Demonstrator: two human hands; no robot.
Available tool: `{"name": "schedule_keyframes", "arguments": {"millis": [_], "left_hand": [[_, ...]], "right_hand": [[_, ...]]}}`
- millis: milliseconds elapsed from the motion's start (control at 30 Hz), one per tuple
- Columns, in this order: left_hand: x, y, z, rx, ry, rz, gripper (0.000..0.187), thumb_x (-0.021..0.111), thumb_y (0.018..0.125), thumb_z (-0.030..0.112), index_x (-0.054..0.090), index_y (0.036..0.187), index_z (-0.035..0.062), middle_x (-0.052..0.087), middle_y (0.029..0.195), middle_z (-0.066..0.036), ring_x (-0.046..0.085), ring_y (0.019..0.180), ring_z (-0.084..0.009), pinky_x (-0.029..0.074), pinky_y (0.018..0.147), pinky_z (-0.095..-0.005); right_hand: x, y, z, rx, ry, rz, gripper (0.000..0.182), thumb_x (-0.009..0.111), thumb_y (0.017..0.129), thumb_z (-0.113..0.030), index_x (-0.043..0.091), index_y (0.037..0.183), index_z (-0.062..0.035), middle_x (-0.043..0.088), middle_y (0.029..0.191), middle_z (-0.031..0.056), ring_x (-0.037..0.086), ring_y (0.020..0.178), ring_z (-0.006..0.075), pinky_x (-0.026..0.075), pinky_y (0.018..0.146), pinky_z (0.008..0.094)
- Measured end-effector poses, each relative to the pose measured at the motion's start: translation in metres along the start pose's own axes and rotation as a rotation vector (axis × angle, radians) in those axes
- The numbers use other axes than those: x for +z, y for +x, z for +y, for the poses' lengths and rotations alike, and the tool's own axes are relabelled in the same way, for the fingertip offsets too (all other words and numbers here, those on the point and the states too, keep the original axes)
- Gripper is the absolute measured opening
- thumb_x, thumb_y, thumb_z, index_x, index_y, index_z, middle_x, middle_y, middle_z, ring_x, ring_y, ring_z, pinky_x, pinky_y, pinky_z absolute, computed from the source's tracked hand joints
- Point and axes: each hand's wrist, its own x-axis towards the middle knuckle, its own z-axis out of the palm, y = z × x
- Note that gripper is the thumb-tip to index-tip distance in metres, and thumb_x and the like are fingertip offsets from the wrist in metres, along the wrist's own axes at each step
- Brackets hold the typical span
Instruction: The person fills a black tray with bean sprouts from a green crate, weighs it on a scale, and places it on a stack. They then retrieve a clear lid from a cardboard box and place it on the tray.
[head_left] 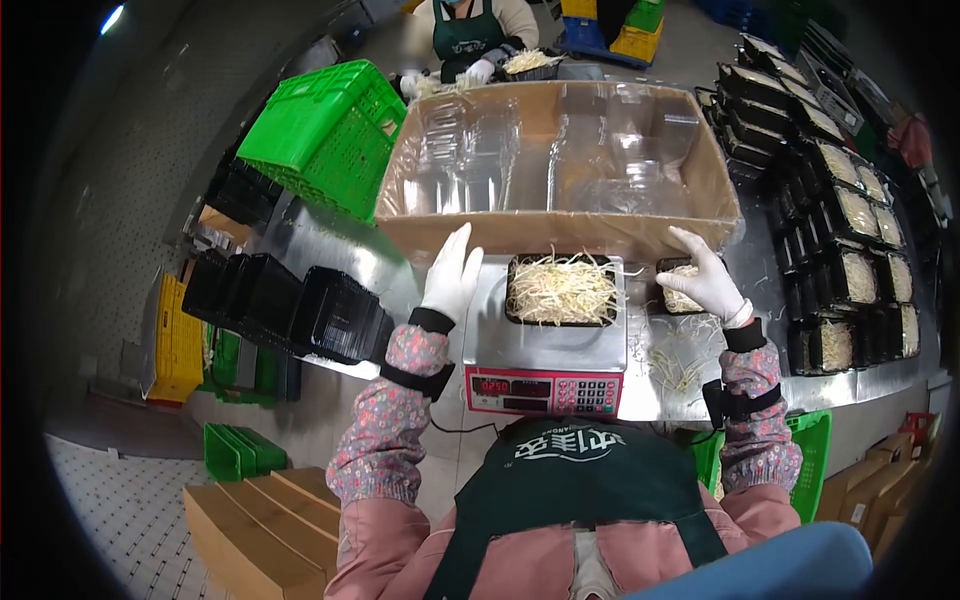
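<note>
A black tray of bean sprouts (562,290) sits on a digital scale (545,352) in front of me. My left hand (452,274), in a white glove, hovers with fingers spread beside the scale's left edge, near the cardboard box (560,233) of clear plastic lids. My right hand (706,277), also gloved, rests on a second small black tray of sprouts (678,297) to the right of the scale. Whether it grips the tray I cannot tell.
Stacked empty black trays (290,305) lie at left. Filled sprout trays (850,270) are piled at right. A green crate (325,135) stands tilted at the back left. Loose sprouts (680,355) litter the steel table. Another person (470,40) works across the table.
</note>
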Motion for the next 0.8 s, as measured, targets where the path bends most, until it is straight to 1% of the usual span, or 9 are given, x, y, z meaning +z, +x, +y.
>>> {"name": "schedule_keyframes", "arguments": {"millis": [100, 233, 267, 300, 367, 433, 467, 600, 800], "left_hand": [[0.031, 0.013, 0.035, -0.024, 0.159, -0.064, 0.054, 0.051, 0.096, 0.035, 0.045, 0.138, 0.0025, 0.051, 0.136, -0.022, 0.041, 0.131, -0.0412, 0.034, 0.108, -0.0465], [0.075, -0.012, 0.072, 0.349, 0.249, -0.211, 0.053, 0.056, 0.093, 0.032, 0.047, 0.138, 0.0063, 0.05, 0.138, -0.018, 0.044, 0.128, -0.0396, 0.035, 0.106, -0.0503], [0.078, -0.018, 0.067, 0.369, 0.253, -0.26, 0.053, 0.057, 0.092, 0.031, 0.048, 0.139, 0.0072, 0.051, 0.138, -0.017, 0.044, 0.13, -0.0386, 0.035, 0.107, -0.0499], [0.072, -0.023, 0.07, 0.288, 0.193, -0.282, 0.051, 0.057, 0.092, 0.026, 0.048, 0.138, 0.006, 0.05, 0.139, -0.018, 0.042, 0.132, -0.0377, 0.034, 0.108, -0.0474], [0.07, -0.033, 0.059, 0.216, 0.039, -0.226, 0.049, 0.057, 0.09, 0.015, 0.048, 0.138, 0.0043, 0.051, 0.138, -0.019, 0.043, 0.131, -0.0368, 0.035, 0.109, -0.0439], [0.075, -0.035, 0.058, 0.194, -0.096, -0.112, 0.05, 0.058, 0.086, 0.008, 0.049, 0.135, 0.0028, 0.053, 0.135, -0.018, 0.048, 0.127, -0.0347, 0.038, 0.106, -0.0424], [0.077, -0.036, 0.06, 0.166, -0.072, -0.087, 0.051, 0.056, 0.084, 0.003, 0.05, 0.134, 0.0029, 0.055, 0.133, -0.017, 0.05, 0.125, -0.0322, 0.04, 0.105, -0.0402], [0.085, -0.037, 0.053, 0.193, 0.135, -0.164, 0.048, 0.054, 0.086, 0.005, 0.05, 0.133, 0.0055, 0.054, 0.134, -0.017, 0.05, 0.125, -0.0321, 0.04, 0.105, -0.0408], [0.076, -0.033, 0.052, 0.191, -0.032, -0.208, 0.049, 0.052, 0.087, 0.002, 0.047, 0.136, 0.0025, 0.048, 0.14, -0.02, 0.044, 0.13, -0.0359, 0.036, 0.108, -0.0412]], "right_hand": [[0.045, 0.016, -0.022, -0.149, -0.103, 0.014, 0.095, 0.083, 0.069, -0.037, 0.036, 0.145, -0.0029, 0.033, 0.148, 0.028, 0.034, 0.138, 0.0391, 0.032, 0.112, 0.0415], [0.084, 0.033, -0.054, -0.132, -0.495, -0.264, 0.11, 0.085, 0.059, -0.046, 0.032, 0.148, -0.0057, 0.024, 0.151, 0.0309, 0.034, 0.135, 0.047, 0.04, 0.105, 0.0496], [0.086, 0.033, -0.048, -0.151, -0.617, -0.279, 0.102, 0.083, 0.06, -0.045, 0.04, 0.142, -0.0044, 0.033, 0.147, 0.0289, 0.045, 0.128, 0.0436, 0.045, 0.099, 0.0478], [0.087, 0.032, -0.042, -0.143, -0.622, -0.271, 0.102, 0.083, 0.06, -0.045, 0.04, 0.142, -0.0044, 0.033, 0.147, 0.0289, 0.045, 0.128, 0.0436, 0.045, 0.099, 0.0478], [0.083, 0.027, -0.028, -0.13, -0.495, -0.325, 0.078, 0.08, 0.065, -0.038, 0.053, 0.13, -0.003, 0.053, 0.131, 0.0272, 0.054, 0.119, 0.0387, 0.046, 0.097, 0.0427], [0.093, 0.024, -0.025, -0.195, -0.588, -0.252, 0.042, 0.076, 0.069, -0.033, 0.066, 0.098, -0.0045, 0.068, 0.087, 0.0168, 0.067, 0.08, 0.0352, 0.053, 0.072, 0.0443], [0.094, 0.02, -0.028, -0.252, -0.566, -0.205, 0.024, 0.071, 0.073, -0.027, 0.066, 0.083, -0.0058, 0.067, 0.073, 0.0151, 0.067, 0.07, 0.0351, 0.052, 0.064, 0.0448], [0.102, 0.024, -0.021, -0.23, -0.546, -0.162, 0.017, 0.067, 0.078, -0.024, 0.067, 0.076, -0.0072, 0.066, 0.07, 0.016, 0.066, 0.069, 0.0352, 0.052, 0.064, 0.0451], [0.043, 0.016, -0.017, -0.239, -0.43, -0.053, 0.017, 0.065, 0.081, -0.025, 0.071, 0.082, -0.0088, 0.066, 0.076, 0.0156, 0.066, 0.074, 0.0337, 0.052, 0.068, 0.0432]]}}
